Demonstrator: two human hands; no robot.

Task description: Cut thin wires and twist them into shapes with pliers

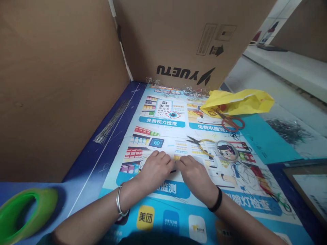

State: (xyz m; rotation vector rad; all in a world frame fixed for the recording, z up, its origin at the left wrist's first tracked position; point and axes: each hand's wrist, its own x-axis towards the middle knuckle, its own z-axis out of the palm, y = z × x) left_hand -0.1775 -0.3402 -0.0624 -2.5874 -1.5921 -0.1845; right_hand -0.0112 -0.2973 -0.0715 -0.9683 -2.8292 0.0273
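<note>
Bending inward above a printed poster (163, 132) on the surface, the person's left hand (157, 162) and right hand (193, 172) sit close together, knuckles up. Both have their fingers curled, but the fingertips are hidden, so one cannot tell how tightly either is closed or whether it has hold of something. A silvery bangle (118, 200) circles the left wrist, a black band (219, 200) the right. Just beyond the right hand lie pliers with yellow handles (194, 140), jaws pointing left and parted, near a round clear-rimmed object (238, 153). Farther back, red-handled scissors (232, 124) lie partly under a yellow bag (240, 102). A bundle of thin wires (111, 124) rests to the left on dark blue, and a green tape roll (48, 209) stands at the near left. Cardboard panels (178, 41) rise behind.
</note>
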